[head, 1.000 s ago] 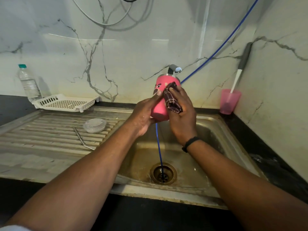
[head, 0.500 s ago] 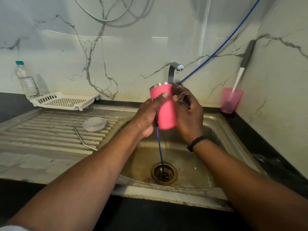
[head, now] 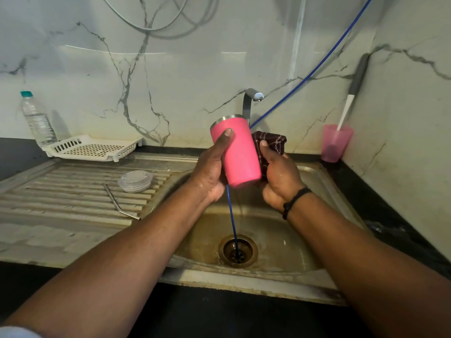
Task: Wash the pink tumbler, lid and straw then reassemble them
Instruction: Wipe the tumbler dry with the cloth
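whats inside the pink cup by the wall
A white brush handle with a grey grip sticks up out of the pink cup and leans on the wall. Its lower end shows only as a dim shape through the plastic; anything else in there cannot be made out.

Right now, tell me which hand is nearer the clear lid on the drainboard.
Left. The left hand holds the pink tumbler, with the lid off to its left; the right hand is beyond the tumbler, farther away.
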